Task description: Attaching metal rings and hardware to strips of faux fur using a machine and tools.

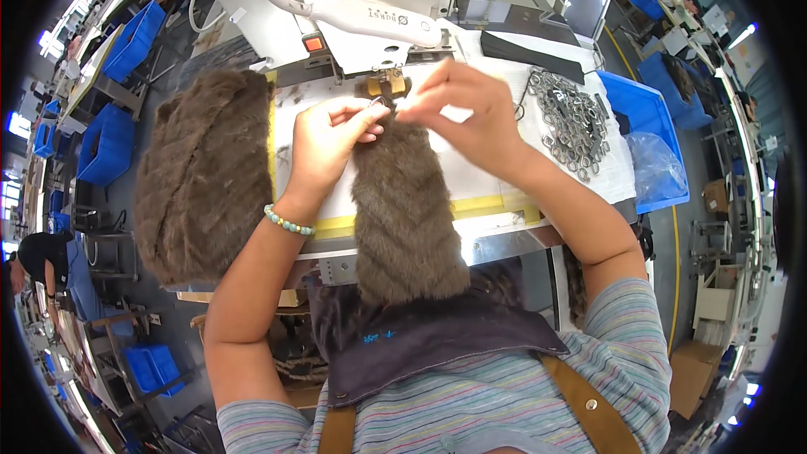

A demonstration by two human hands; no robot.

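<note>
A long piece of brown fur (pixel 403 219) runs from under the sewing machine's head down over the table's front edge toward my lap. My left hand (pixel 328 139) is closed in a pinch at the far end of the fur, on a small metal ring (pixel 380 102). Just to the right, my right hand (pixel 471 113) has thumb and fingertips brought together close to the same end; whatever is between them is hidden and slightly blurred. Beyond both hands sits the machine's presser foot area with brass-coloured parts (pixel 387 84).
A large folded brown fur piece (pixel 206 176) lies on the left. Right of my hands are a heap of metal rings with dark tabs (pixel 572 122), a black strip (pixel 531 56) and a blue bin (pixel 643 109) holding clear plastic. The white sewing machine (pixel 361 0) stands at the back.
</note>
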